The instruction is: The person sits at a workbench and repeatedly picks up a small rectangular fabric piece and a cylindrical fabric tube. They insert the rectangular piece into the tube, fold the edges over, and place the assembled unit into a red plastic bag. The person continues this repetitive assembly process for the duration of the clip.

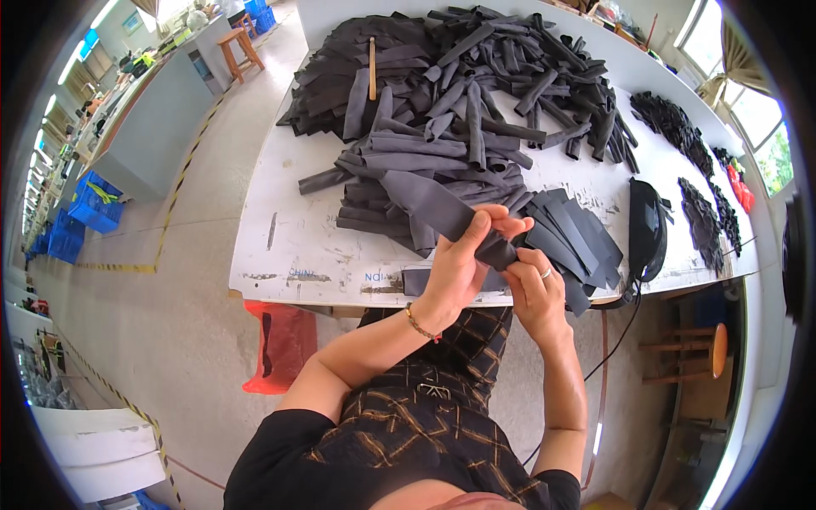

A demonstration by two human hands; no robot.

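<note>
Between my two hands, above the table's front edge, is a dark grey, flat strip of fabric-like material (429,204). Its long free end slants up to the left over the pile. My left hand (459,259) grips the strip, with the thumb on top and fingers behind it. The fingers of my right hand (537,285) are closed on the strip's lower end, which looks bent or rolled there. Just beyond lie stacked grey tubes (408,161). A fan of flat dark strips (578,238) rests to the right, and another flat strip (416,280) lies at the table edge.
Heaps of rolled dark tubes (535,85) and flat pieces (327,93) cover the back of the white table (263,229). A wooden stick (372,68) lies on them. At right are a black rounded object (648,229) with a cord and a stool (718,350). A red bag (285,344) sits below.
</note>
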